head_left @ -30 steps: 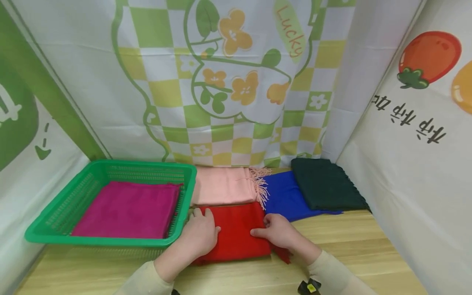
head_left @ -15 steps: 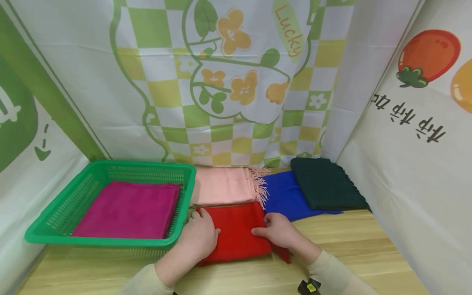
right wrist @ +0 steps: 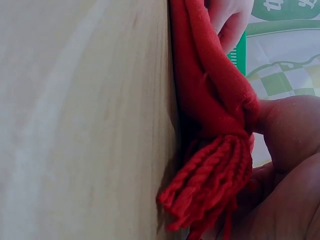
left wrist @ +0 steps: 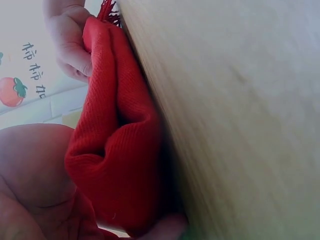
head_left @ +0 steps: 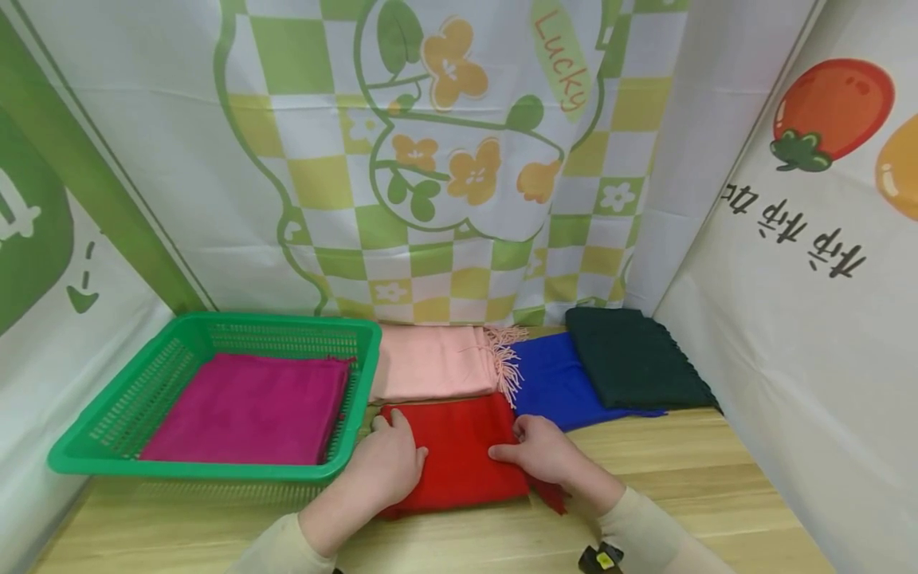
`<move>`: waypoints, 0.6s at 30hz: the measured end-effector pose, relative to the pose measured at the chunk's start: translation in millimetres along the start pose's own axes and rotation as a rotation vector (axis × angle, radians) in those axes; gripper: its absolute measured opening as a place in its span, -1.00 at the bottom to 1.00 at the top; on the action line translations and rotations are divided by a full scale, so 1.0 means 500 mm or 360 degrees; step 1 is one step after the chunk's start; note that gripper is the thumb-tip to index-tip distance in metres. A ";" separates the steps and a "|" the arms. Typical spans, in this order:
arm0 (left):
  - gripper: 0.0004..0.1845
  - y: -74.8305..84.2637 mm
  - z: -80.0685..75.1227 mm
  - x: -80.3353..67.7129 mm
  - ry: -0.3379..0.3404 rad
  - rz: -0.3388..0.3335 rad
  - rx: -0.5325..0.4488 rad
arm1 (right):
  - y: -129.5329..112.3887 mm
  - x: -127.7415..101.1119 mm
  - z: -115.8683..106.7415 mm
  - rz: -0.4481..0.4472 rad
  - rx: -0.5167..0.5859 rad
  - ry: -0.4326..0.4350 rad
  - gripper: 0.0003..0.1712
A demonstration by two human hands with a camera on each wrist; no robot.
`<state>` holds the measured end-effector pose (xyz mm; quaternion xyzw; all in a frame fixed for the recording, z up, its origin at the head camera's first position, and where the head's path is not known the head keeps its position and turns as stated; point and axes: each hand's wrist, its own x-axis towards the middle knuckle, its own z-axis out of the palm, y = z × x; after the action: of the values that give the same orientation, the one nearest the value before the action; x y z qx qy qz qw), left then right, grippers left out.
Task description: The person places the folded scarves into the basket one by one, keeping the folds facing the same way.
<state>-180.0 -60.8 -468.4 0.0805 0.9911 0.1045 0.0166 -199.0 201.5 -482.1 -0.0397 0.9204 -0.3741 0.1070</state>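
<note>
At the far left of the wooden table (head_left: 681, 482) we see a green basket (head_left: 215, 471) with slotted sides, and in it a folded magenta cloth (head_left: 247, 410) lies flat, a little fringe showing at its far right corner. Just right of the basket's rim we find the left hand (head_left: 387, 462), its thumb on top of a folded red scarf (head_left: 459, 454); in the left wrist view we see a fingertip (left wrist: 167, 227) at the underside, so the hand is gripping the scarf's left end.

The red scarf lies on the near part of the table, right of the basket, its layers folded over one another. On its far side we see a folded pink scarf (head_left: 433, 363), with fringe spread at its right end. Farther right, a blue cloth (head_left: 548, 379) lies flat beside that fringe.

At the red scarf's right end we see the right hand (head_left: 545, 452) pinching the edge, thumb on top; its other fingertips are partly hidden from us. A thick red fringe (right wrist: 210, 185) hangs out beside this hand. At the far right, a dark green cloth (head_left: 638, 359) overlaps the blue one.
</note>
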 end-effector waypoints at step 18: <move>-0.07 -0.002 -0.013 -0.007 0.0091 0.0081 -0.0333 | 0.002 -0.001 -0.002 -0.0004 -0.0001 -0.0017 -0.52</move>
<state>-176.9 -63.6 -462.3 0.1004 0.9725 0.2100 -0.0059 -198.7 203.0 -482.3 -0.0429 0.9198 -0.3738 0.1114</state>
